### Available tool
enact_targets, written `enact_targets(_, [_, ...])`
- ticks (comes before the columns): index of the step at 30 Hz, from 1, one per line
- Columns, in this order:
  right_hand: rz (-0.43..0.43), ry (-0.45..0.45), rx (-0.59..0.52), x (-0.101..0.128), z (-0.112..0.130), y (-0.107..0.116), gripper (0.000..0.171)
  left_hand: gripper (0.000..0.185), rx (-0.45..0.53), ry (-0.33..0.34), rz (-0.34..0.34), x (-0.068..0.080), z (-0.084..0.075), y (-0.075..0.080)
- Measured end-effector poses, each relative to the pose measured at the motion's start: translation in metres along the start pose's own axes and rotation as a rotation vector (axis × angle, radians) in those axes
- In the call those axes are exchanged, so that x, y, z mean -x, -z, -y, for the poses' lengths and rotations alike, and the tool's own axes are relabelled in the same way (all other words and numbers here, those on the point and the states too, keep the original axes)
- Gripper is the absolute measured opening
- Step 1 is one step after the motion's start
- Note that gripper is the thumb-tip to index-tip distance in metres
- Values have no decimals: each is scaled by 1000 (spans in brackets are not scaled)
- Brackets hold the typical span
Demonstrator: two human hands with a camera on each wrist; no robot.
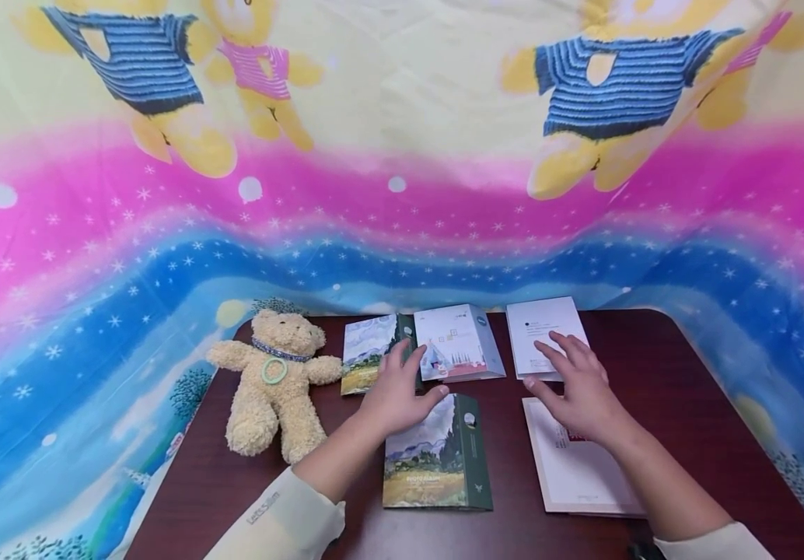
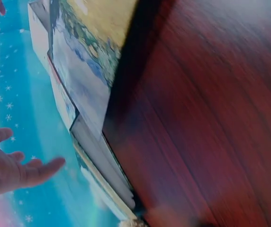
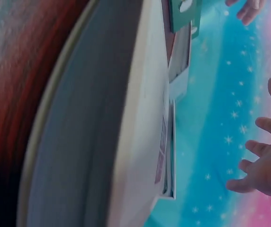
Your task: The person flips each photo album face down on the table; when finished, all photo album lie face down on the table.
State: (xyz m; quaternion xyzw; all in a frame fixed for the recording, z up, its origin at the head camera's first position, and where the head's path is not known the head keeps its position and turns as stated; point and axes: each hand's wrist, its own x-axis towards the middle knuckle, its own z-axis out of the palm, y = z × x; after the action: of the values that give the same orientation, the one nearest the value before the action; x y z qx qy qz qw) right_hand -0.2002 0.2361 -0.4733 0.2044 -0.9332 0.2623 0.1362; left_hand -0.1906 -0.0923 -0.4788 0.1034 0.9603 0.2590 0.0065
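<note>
My left hand (image 1: 396, 395), fingers spread, hovers over the gap between two albums with a painted landscape: a near one (image 1: 421, 459) and a back-left one (image 1: 367, 354). To its right lies a white album (image 1: 454, 342) with a tent drawing. Over on the right, my right hand (image 1: 582, 397) spreads its fingers above a white-covered book (image 1: 584, 486) and partly hides it. Behind that hand lies another white book (image 1: 524, 334). Both wrist views show the left hand (image 2: 7, 172) and the right hand (image 3: 268, 165) raised off the covers, holding nothing.
A beige teddy bear (image 1: 272, 381) with a green ring on its chest lies at the left of the dark wooden table (image 1: 682, 412). A printed cloth (image 1: 388, 202) with bears and snowflakes hangs behind and around the table.
</note>
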Motion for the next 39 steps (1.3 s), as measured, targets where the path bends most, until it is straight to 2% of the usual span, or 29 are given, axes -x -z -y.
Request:
enact_targets(7, [72, -3, 124, -1, 9, -16, 81, 93, -246, 79, 21, 11, 6, -6])
enact_targets(10, [101, 1, 197, -1, 13, -22, 88, 95, -294, 100, 53, 15, 6, -9])
enact_targets(16, [154, 23, 333, 2, 24, -36, 102, 99, -321, 113, 64, 19, 8, -15])
enact_targets(21, [178, 31, 405, 3, 30, -41, 103, 102, -356, 107, 62, 19, 9, -19])
enact_targets(28, [183, 10, 426, 6, 33, -47, 102, 105, -382, 109, 57, 21, 9, -22])
enact_targets(39, [193, -4, 443, 13, 34, -54, 99, 108, -363, 128, 32, 29, 11, -25])
